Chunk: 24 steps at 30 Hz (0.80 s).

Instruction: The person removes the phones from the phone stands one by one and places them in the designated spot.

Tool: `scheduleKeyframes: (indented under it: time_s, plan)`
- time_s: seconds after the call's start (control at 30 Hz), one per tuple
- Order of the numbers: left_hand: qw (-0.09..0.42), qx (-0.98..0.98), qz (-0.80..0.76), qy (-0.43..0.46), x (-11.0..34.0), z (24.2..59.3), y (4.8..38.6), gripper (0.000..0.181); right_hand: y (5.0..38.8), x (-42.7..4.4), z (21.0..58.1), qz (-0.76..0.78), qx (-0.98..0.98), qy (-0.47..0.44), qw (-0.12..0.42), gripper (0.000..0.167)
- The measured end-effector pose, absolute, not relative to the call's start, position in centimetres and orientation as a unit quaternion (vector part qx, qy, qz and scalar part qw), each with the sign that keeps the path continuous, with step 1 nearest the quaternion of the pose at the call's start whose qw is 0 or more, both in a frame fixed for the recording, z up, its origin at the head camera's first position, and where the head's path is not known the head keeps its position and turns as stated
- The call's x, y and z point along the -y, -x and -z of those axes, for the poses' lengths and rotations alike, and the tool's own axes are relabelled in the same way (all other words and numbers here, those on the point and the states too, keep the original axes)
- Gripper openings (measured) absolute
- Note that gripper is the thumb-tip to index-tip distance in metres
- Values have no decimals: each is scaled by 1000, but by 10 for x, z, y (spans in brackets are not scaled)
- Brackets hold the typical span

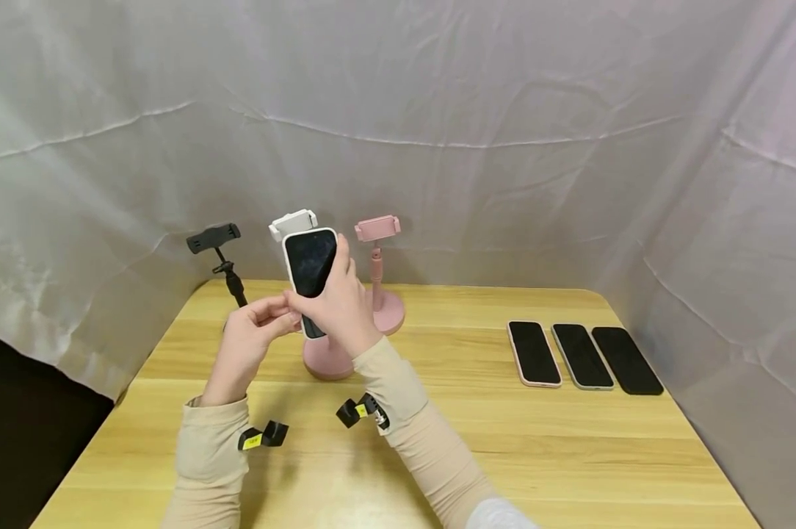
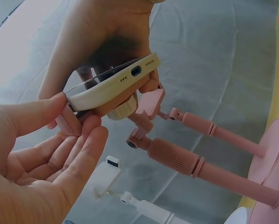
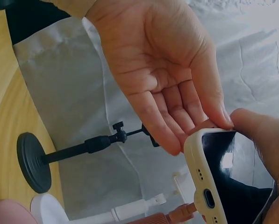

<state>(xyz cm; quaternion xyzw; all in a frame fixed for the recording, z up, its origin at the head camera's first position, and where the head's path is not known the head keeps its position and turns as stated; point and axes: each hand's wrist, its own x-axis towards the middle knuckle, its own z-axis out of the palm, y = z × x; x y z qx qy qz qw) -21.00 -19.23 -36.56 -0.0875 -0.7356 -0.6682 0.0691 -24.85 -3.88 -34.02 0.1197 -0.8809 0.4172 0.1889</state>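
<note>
A phone in a cream-white case (image 1: 310, 261) is tilted upright at the front pink phone stand, whose round base (image 1: 327, 360) stands on the table. My right hand (image 1: 346, 303) grips the phone, its thumb across the screen side. From the left, my left hand (image 1: 247, 339) pinches the pink clamp end (image 2: 69, 121) of that stand's holder between thumb and fingers, at the phone's edge. In the left wrist view, the stand's ribbed post (image 2: 174, 156) runs down from behind the phone. Much of the holder is hidden behind the phone and hands.
Beyond the hands stand a black phone stand (image 1: 214, 237), a white one (image 1: 294, 222) and another pink one (image 1: 378, 228). At the right lie a pink-edged phone (image 1: 533, 353), a light-edged phone (image 1: 581, 356) and a black phone (image 1: 627, 360). Grey curtains (image 1: 438, 184) surround the table.
</note>
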Motion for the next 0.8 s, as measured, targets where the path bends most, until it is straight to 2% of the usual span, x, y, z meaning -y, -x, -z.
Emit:
scheduleKeyframes:
  time_s: [0.27, 0.53, 0.8]
  plan:
    - [56, 731, 675, 80, 195, 364, 206, 36, 250, 38, 339, -402, 885, -145, 186, 111]
    - [49, 743, 664, 76, 197, 359, 202, 42, 249, 34, 335, -419, 881, -153, 158, 110]
    - [47, 756, 649, 66, 194, 357, 201, 45, 250, 29, 335, -425, 876, -163, 159, 107]
